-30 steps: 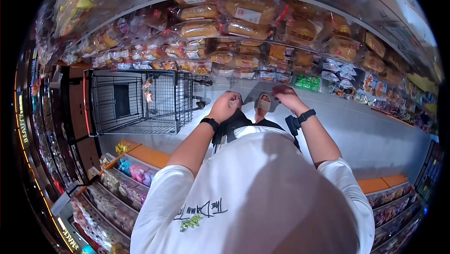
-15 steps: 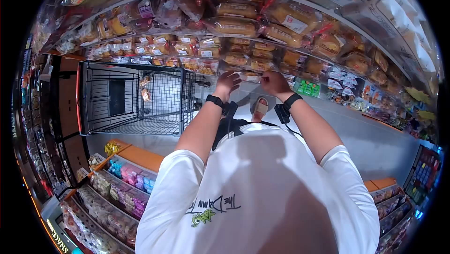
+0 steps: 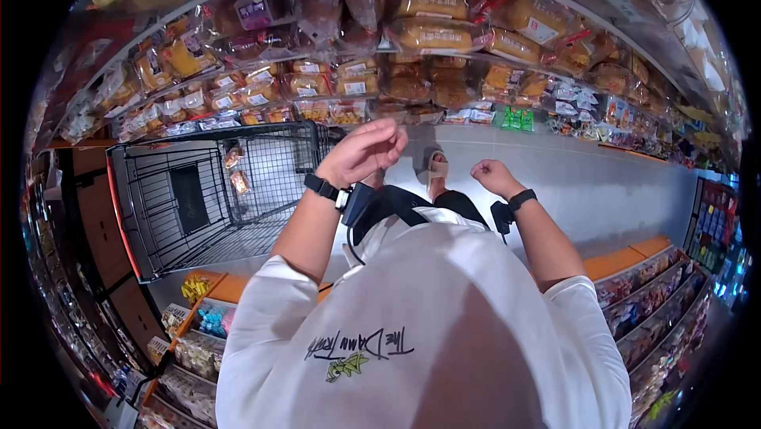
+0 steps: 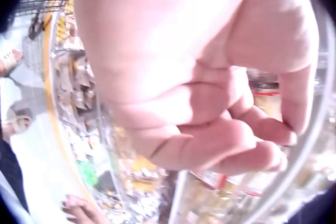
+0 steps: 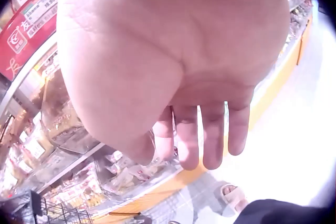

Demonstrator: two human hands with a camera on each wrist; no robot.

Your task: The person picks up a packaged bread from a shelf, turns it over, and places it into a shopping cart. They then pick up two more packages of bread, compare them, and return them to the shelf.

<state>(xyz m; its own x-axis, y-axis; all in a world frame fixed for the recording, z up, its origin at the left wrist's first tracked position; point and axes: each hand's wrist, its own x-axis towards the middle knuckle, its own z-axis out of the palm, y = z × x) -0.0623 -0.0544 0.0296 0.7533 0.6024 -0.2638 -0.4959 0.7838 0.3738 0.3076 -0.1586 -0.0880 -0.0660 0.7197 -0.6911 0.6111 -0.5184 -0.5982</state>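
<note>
My left hand (image 3: 366,152) is raised near the front corner of the wire shopping cart (image 3: 273,179), its fingers loosely bent and nothing in them. In the left wrist view the palm (image 4: 157,66) faces the camera with the thumb and fingers apart, shelf goods behind. Lower and to the right, my right hand (image 3: 498,179) hangs over the floor and holds nothing. Its relaxed fingers (image 5: 212,140) point downward in the right wrist view. Small packaged items (image 3: 239,182) are in the cart.
Shelves of bagged breads (image 3: 440,33) curve across the front. Green packs (image 3: 517,118) sit low on the right. Behind me stand orange-edged bins (image 3: 634,259) of wrapped goods. A sandalled foot (image 3: 437,163) shows on the pale floor (image 3: 587,183).
Both hands came up together by the shelf, then separated. The left has shifted leftward toward the cart, and the right has dropped back. The cart sits slightly farther left and lower in view.
</note>
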